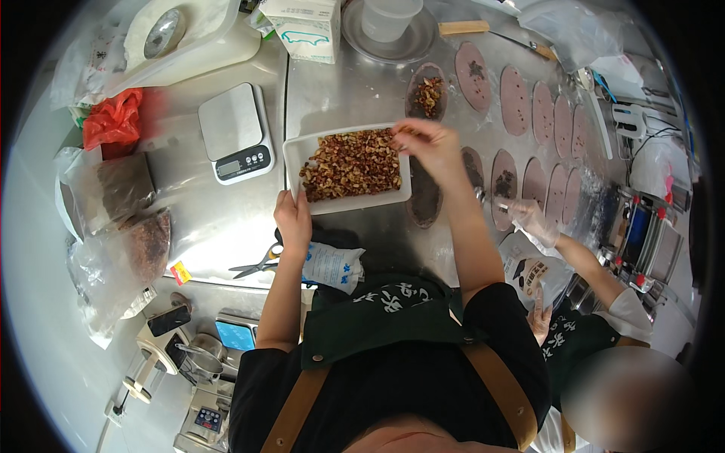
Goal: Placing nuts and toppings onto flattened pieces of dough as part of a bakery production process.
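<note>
While your L hand [293, 221] grips the white tray [347, 205] by its near-left corner, your R hand [427, 147] is at the far-right corner, fingers narrowed together; can't tell if they pinch anything. The chopped nuts [351, 166] fill most of the tray, which is above the bench [332, 90] in front of you. More nuts sit on a dark oval piece [427, 94] just beyond, to the R.

Writing, approx.: your dark green apron [377, 313] has white characters across it; the white packet [332, 266] nr your L forearm has blue print + blue marks. Far side, the carton [310, 34] has a green outline drawing w/ small print. The scale [236, 132], L of the tray, has tiny button markings, too small to read. On your R, a co-worker's bag [532, 272] has dark lettering; their gloved hand [532, 220] is by the ovals.
</note>
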Motion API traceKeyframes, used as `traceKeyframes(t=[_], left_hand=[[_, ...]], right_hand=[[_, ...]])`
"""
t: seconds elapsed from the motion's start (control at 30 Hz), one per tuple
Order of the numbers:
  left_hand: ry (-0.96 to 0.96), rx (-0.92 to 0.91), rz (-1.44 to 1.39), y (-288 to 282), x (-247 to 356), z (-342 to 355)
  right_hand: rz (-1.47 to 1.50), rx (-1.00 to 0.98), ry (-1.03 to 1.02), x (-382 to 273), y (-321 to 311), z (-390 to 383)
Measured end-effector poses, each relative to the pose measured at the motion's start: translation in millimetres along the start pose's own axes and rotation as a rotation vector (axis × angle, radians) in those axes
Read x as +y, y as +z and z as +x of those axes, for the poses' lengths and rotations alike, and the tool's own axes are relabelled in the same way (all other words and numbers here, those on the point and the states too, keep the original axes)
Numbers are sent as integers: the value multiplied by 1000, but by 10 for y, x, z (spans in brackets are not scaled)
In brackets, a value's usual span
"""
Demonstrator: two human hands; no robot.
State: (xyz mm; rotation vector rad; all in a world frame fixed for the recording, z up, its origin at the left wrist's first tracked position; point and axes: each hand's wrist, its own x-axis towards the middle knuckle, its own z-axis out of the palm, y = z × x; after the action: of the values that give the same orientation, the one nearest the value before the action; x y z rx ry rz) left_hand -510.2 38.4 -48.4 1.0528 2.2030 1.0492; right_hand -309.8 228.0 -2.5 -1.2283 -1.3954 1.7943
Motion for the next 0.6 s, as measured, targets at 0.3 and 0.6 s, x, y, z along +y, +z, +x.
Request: traceKeyframes(t=[0.3,0.6], left_hand=[[3,-10,-14,14,-9,6],[2,-10,-16,13,-25,1]], right_hand=[[-600,418,-175,384,-557,541],[-997,399,-465,576,-459,525]])
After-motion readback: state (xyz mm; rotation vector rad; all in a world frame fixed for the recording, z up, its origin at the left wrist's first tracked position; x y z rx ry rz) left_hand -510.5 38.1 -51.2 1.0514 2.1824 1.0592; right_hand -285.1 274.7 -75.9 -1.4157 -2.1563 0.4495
